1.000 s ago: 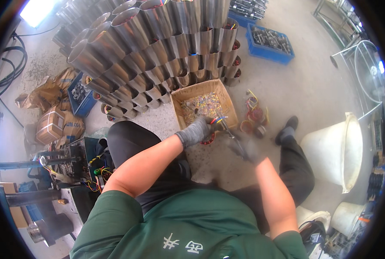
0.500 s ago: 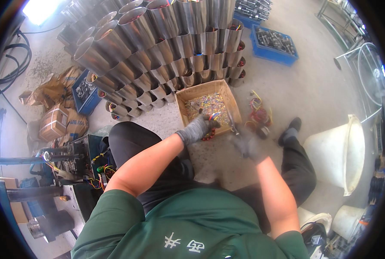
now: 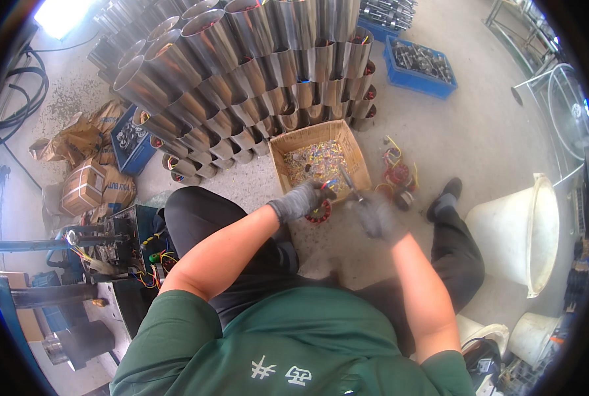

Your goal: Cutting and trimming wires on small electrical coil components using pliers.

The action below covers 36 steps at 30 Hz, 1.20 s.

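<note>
My left hand (image 3: 301,200), in a grey glove, is closed on short coloured wires (image 3: 329,185). From these a red ring-shaped coil (image 3: 319,212) hangs just under the fingers. Motion smears my gloved right hand (image 3: 380,218), which grips a slim metal hand tool (image 3: 349,181); the tool's exact kind is too blurred to make out. Its tip points up and left over the near right part of a cardboard box (image 3: 357,158). Inside that box lie many bits of coloured wire (image 3: 317,157). Both hands are close to the box's near edge.
More red coils with wires (image 3: 398,175) lie on the floor right of the box. Stacked metal cylinders (image 3: 242,82) rise behind it. A blue crate of metal parts (image 3: 420,63) stands far right, a white tub (image 3: 509,231) at right, machinery (image 3: 120,247) at left.
The red coil shows more fully below my left hand. My right hand and its tool have shifted slightly left, and the tool's tip sits lower. The left arm has barely moved.
</note>
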Motion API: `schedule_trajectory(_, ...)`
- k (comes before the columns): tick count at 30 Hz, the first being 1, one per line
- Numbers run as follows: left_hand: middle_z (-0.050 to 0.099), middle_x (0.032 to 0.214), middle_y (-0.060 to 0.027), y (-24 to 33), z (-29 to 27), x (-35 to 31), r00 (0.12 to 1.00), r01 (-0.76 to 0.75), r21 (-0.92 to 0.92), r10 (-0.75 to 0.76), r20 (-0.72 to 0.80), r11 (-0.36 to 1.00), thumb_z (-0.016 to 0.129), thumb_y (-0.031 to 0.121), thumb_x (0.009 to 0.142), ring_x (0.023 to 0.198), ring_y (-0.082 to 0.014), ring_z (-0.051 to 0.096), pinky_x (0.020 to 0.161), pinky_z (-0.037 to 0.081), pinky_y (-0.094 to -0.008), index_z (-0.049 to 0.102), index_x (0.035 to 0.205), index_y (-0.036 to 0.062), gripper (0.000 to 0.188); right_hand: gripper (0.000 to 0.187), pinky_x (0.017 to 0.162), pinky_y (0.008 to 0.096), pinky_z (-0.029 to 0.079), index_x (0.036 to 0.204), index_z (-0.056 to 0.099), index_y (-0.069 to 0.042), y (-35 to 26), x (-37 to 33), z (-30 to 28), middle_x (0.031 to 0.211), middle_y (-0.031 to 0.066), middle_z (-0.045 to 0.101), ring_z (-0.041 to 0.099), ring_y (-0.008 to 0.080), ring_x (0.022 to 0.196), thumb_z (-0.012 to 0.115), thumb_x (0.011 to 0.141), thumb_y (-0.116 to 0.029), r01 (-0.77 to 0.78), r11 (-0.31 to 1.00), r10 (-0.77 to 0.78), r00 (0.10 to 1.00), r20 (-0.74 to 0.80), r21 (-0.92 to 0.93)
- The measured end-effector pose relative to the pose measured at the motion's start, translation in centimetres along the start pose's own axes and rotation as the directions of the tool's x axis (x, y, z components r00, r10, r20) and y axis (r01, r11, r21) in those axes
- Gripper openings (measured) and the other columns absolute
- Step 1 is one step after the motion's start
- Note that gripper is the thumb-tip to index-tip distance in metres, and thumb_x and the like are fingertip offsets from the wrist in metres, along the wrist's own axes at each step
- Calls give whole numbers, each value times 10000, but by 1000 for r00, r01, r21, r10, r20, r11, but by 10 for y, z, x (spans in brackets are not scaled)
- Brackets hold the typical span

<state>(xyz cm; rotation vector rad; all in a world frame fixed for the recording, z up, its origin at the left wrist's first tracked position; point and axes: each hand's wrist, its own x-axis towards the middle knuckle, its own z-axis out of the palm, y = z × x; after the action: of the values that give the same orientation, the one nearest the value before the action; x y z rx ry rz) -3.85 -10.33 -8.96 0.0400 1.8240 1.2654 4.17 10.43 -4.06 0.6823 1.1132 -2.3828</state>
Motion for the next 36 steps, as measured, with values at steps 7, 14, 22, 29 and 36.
schedule_trajectory(7,592,737,-73,-31,-14,31,984,67,-385,3,179,920,582,293,922,567,-204,563,482,467,-360,606,1072,97,248,302,701,301,503,1117,560,-13,14,6,-5,877,71,592,593,177,768,629,879,-186,434,411,-408,874,264,-802)
schedule_trajectory(14,593,730,-86,-21,-2,17,995,-89,144,83,46,985,565,350,931,594,-220,568,526,465,-385,603,1063,147,245,458,764,415,487,1211,531,-74,-4,-27,37,939,165,613,613,316,856,662,829,-289,145,-109,-226,960,167,-983)
schedule_trajectory(22,673,873,-155,17,7,-24,972,-195,456,232,-25,868,562,267,935,793,-218,625,777,485,-358,634,1137,65,294,369,702,428,494,1001,594,2,1,-27,37,810,186,643,633,353,778,697,804,-292,262,-68,-253,929,271,-963)
schedule_trajectory(29,668,829,-128,22,8,-18,982,-119,521,176,-62,845,598,281,923,761,-199,607,755,481,-357,632,1091,16,315,166,630,252,545,913,593,-14,29,13,-11,834,50,610,629,148,747,662,860,-155,99,992,-97,995,25,-79)
schedule_trajectory(36,609,809,-12,68,-68,-89,824,-468,-137,376,-423,873,577,177,917,663,-77,529,588,445,-230,662,999,37,183,353,699,332,513,987,623,-56,30,64,-152,842,144,636,636,236,829,637,843,-377,296,894,-329,943,-46,-335)
